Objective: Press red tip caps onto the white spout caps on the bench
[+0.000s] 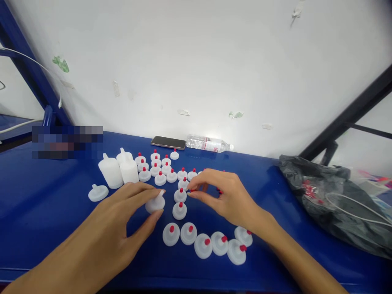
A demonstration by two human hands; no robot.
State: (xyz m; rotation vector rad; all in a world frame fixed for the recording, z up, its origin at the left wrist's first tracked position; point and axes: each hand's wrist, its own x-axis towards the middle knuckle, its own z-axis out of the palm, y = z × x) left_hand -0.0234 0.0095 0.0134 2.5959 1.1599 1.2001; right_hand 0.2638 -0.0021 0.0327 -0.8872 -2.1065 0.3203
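Note:
My left hand [118, 228] pinches a white plastic nozzle lid [155, 203] between thumb and fingers, its bare spout pointing up. My right hand [228, 196] is closed at the fingertips on a small red cap [192, 190], mostly covered by the fingers. Around both hands stand several white lids with red caps on their spouts, such as the capped lid [179, 211] just below my right fingertips. Left of them are stacks of uncapped white lids [112, 173], and one uncapped lid [98, 193] lies by itself. A few red caps [219, 190] show behind my right hand.
Toward the wall, a phone [168, 142] and a clear water bottle [208, 144] lie on the blue table [147, 265]. At the right, a dark plastic bag [321, 220] holds more red caps. Several capped lids [203, 246] sit near the front edge.

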